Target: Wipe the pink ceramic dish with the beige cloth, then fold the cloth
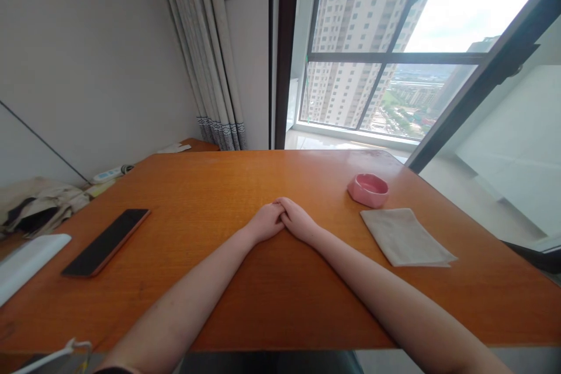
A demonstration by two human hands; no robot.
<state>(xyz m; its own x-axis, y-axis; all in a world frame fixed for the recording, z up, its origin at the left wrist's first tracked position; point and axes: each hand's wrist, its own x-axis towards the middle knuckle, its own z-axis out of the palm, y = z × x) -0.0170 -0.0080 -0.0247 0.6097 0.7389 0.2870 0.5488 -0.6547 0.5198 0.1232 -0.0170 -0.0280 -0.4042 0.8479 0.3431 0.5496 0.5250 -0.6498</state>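
Note:
My left hand [265,222] and my right hand [298,220] rest clasped together at the middle of the wooden table [210,187]. The fingers of both are folded against each other, the right ones partly over the left. No object shows between them. To the right of my right hand lies a folded grey cloth [405,238], flat on the tabletop. Just behind the cloth stands a pink angular bowl [369,191]. A dark flat slab with a reddish edge [107,242], like a phone or tablet, lies left of my left hand.
At the table's left edge are a white long object [28,263], a bundle of beige fabric [39,204] and a white power strip [108,175]. A white cable [52,356] shows at bottom left. Beyond the table hang grey curtains [205,52] beside a large window [385,58].

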